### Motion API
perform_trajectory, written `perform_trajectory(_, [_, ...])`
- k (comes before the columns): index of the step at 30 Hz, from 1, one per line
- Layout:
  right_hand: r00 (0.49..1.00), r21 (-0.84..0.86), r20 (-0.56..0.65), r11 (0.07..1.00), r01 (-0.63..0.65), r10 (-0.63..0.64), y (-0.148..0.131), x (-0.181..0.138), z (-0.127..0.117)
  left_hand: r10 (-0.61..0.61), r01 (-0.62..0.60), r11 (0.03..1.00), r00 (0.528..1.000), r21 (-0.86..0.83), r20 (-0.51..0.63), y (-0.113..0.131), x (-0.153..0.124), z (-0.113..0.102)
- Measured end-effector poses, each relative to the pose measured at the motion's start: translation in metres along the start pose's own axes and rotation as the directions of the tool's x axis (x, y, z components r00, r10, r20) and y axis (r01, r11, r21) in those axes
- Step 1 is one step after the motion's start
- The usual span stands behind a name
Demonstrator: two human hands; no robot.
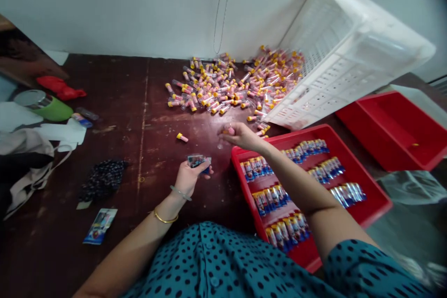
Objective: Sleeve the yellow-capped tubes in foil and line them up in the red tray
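Observation:
My left hand [188,178] is closed around small printed plastic wrappers [199,160], its thumb lying across them. Farther forward and to the right, my right hand [241,135] pinches a small clear tube [228,130] with pink showing in it; motion blurs it a little. A loose yellow-capped tube [182,137] lies on the brown table between the hands and the wall. Beyond it spreads a big pile of similar tubes [223,86], with yellow caps and pink contents. Under my right forearm, a red tray [314,132] carries rows of wrapped tubes [288,233].
A white perforated crate [335,74] leans tilted at the pile's right side. Behind the tray stands a red bin [384,125]. To the left are a green cup [52,105], a red bag [61,87], dark dotted cloth [103,179] and a flat printed packet [100,226].

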State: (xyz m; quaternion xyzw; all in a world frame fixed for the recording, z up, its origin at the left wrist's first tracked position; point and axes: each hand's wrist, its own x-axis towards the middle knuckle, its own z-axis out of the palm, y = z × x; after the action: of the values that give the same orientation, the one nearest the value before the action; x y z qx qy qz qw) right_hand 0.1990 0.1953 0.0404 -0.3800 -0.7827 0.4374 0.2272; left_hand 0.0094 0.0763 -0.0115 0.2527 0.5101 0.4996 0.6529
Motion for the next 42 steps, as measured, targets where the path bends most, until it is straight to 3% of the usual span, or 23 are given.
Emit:
perform_trajectory(3, [0.988, -0.026, 0.057, 0.989, 0.147, -0.145, -0.023, -0.038, 0.01, 0.06, -0.062, 0.997, 0.997, 0.036, 0.054, -0.001, -0.006, 0.018])
perform_trajectory(5, [0.985, -0.081, 0.08, 0.984, 0.16, -0.154, -0.03, -0.054, 0.014, 0.073, -0.077, 0.996, 0.993, 0.042, 0.091, -0.001, -0.011, 0.026])
perform_trajectory(9, [0.998, -0.027, 0.005, 0.998, 0.056, -0.056, -0.03, -0.076, 0.007, -0.025, -0.003, 0.994, 0.966, 0.107, 0.259, 0.001, -0.019, 0.033])
perform_trajectory(14, [0.985, 0.239, -0.127, 0.967, -0.087, 0.12, -0.023, -0.109, -0.02, -0.082, 0.013, 0.984, 0.92, 0.178, 0.383, 0.0, -0.021, 0.038])
perform_trajectory(18, [0.913, 0.428, -0.318, 0.898, -0.102, 0.255, -0.016, -0.137, -0.039, -0.247, 0.148, 0.956, 0.871, 0.252, 0.425, 0.001, -0.022, 0.047])
perform_trajectory(22, [0.901, 0.528, -0.322, 0.845, -0.085, 0.291, -0.02, -0.158, -0.044, -0.411, 0.321, 0.91, 0.784, 0.262, 0.466, -0.001, -0.026, 0.058])
perform_trajectory(25, [0.899, 0.465, -0.35, 0.882, -0.076, 0.262, -0.028, -0.167, -0.045, -0.463, 0.394, 0.886, 0.735, 0.244, 0.496, -0.001, -0.029, 0.064])
perform_trajectory(27, [0.88, 0.316, -0.438, 0.948, -0.038, 0.181, -0.031, -0.17, -0.044, -0.481, 0.413, 0.876, 0.719, 0.25, 0.501, -0.001, -0.03, 0.066])
perform_trajectory(29, [0.884, 0.141, -0.464, 0.99, 0.004, 0.063, -0.032, -0.17, -0.04, -0.486, 0.405, 0.874, 0.721, 0.268, 0.494, 0.0, -0.031, 0.068])
perform_trajectory(34, [0.968, -0.04, -0.242, 0.997, 0.066, -0.074, -0.029, -0.164, -0.014, -0.438, 0.307, 0.892, 0.773, 0.332, 0.46, -0.001, -0.034, 0.075])
perform_trajectory(38, [0.978, -0.037, -0.199, 0.998, 0.054, -0.061, -0.029, -0.164, -0.006, -0.295, 0.155, 0.932, 0.849, 0.327, 0.437, -0.005, -0.033, 0.079])
perform_trajectory(42, [0.93, 0.135, -0.365, 0.991, 0.014, 0.037, -0.025, -0.169, -0.023, -0.225, 0.115, 0.956, 0.876, 0.269, 0.426, -0.009, -0.031, 0.081])
